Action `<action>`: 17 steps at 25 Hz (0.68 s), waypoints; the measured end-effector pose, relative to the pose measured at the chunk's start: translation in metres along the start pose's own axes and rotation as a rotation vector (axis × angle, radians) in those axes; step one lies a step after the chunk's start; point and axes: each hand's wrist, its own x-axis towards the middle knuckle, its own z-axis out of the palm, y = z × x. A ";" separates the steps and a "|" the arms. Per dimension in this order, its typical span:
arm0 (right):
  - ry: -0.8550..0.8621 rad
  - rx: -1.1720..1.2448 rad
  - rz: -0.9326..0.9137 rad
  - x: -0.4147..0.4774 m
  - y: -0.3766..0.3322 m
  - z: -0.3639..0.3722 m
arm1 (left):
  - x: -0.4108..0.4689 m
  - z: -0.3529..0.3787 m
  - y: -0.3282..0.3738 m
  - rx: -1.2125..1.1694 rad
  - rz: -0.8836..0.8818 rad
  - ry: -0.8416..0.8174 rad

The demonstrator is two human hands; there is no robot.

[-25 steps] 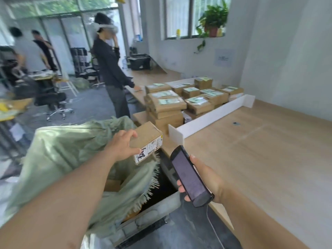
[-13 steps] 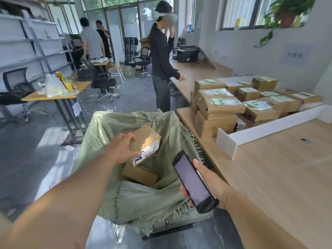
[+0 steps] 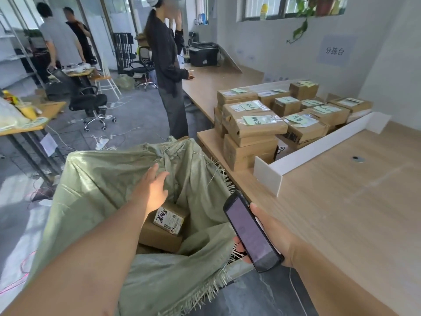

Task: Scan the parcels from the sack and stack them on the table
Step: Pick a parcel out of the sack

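1. Two cardboard boxes lie inside the open mouth of the green woven sack point(image 3: 95, 190): a labelled parcel point(image 3: 169, 218), its white label showing black handwriting and a barcode, rests tilted on a plain box point(image 3: 159, 238) beneath it.
2. Just above them the left hand point(image 3: 155, 190) hovers over the sack's mouth. Its grip is apart, with fingers straight and spread, and it holds nothing. Whether the fingertips touch the sack's far wall cannot be told.
3. Near the sack's frayed right edge, the right hand point(image 3: 273, 238) has its grip clamped round a handheld scanner point(image 3: 251, 231), a dark slab with its lit screen facing up.
4. To the right runs the pale wooden worktop point(image 3: 341, 213). A white divider point(image 3: 319, 147) crosses it at an angle.
5. Beyond the divider sit the stacked parcels point(image 3: 250, 124), brown boxes in several piles, most topped with green slips.
6. Farther off, a person in dark clothes point(image 3: 168, 65) stands at the worktop's far end, close to a black printer point(image 3: 204, 55).
7. At the back left two more people point(image 3: 61, 37) stand by a desk, with a black office chair point(image 3: 91, 101) on the grey floor nearer the camera
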 end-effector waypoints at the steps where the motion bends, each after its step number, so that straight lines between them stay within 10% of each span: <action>1: 0.012 -0.013 -0.005 0.000 0.002 -0.002 | 0.003 -0.002 0.007 -0.003 0.021 -0.012; 17: 0.413 0.201 -0.170 -0.153 0.074 -0.092 | -0.039 0.059 0.273 -0.216 0.640 -0.371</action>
